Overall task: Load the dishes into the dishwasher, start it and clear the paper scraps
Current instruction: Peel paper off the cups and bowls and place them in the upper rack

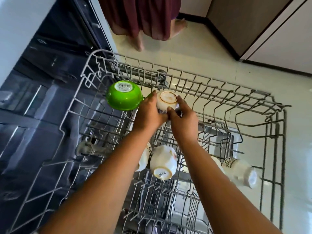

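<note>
The grey wire upper rack [276,125] of the dishwasher is pulled out over the floor. My left hand [148,114] and my right hand [183,117] both grip a small white patterned cup [167,100], held upside down over the rack's far middle. A green bowl [124,95] sits upside down just left of it, a barcode sticker on its base. Nearer me, a white cup [163,162] lies in the rack with another white cup [144,159] partly hidden behind my left forearm. A patterned white cup [241,171] lies on its side at the right.
The open dishwasher cavity [42,92] is dark at the left. Below the upper rack I see the lower rack's tines [152,196]. A person in a maroon skirt [140,16] stands barefoot on the pale tiled floor beyond the rack. Cabinet fronts [276,39] line the right.
</note>
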